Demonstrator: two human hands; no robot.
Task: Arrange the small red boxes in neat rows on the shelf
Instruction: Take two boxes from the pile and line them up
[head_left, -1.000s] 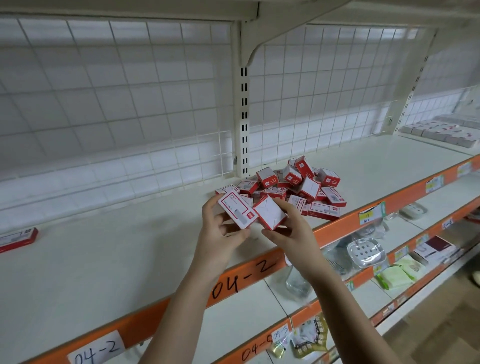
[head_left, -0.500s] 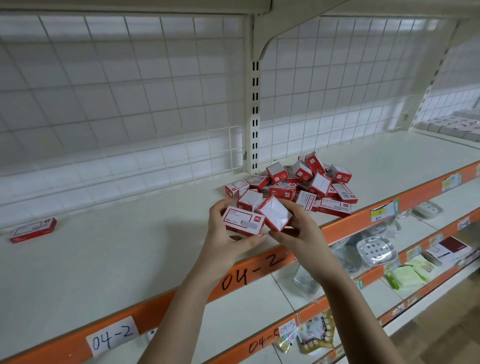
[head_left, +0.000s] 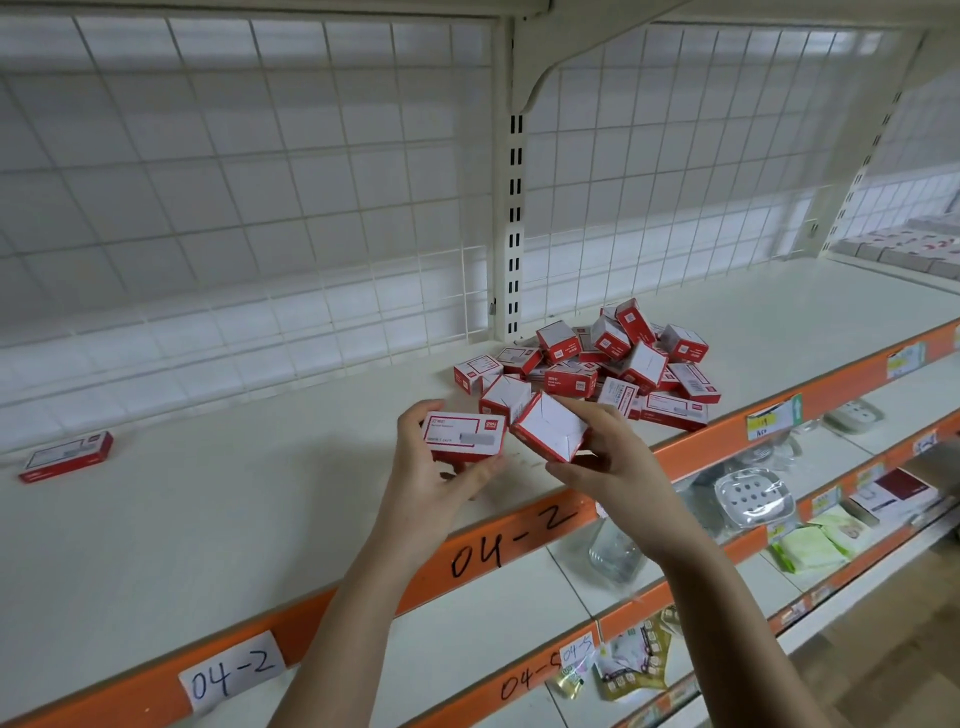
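At the far left a single red box (head_left: 66, 455) lies flat on the white shelf (head_left: 218, 499), its printing too small to read, with a wide bare stretch of shelf between it and everything else. Along the orange front edge (head_left: 363, 587) a white paper tag (head_left: 232, 672) reads "04-2", and the same "04-2" is handwritten on the orange farther right. Over that edge the left hand (head_left: 441, 480) holds a red box with a white label (head_left: 464, 435), fingers and thumb curled around it; the label's lines are blurred. Just beside it, nearly touching, the right hand (head_left: 605, 457) grips a tilted box (head_left: 549, 432) showing its plain white folded underside. Behind both hands a loose pile of red boxes (head_left: 597, 364) sits near the slotted upright post (head_left: 514, 218), boxes lying at every angle, some half buried by others. Right of the pile the shelf runs clear to a blurred row of pale packs (head_left: 909, 249), cut off at the picture's edge. On the lower shelves another mark reads "04-5" (head_left: 576, 652), beside a clear plastic tray (head_left: 753, 499) and green packets (head_left: 810, 545) whose printing I cannot make out.
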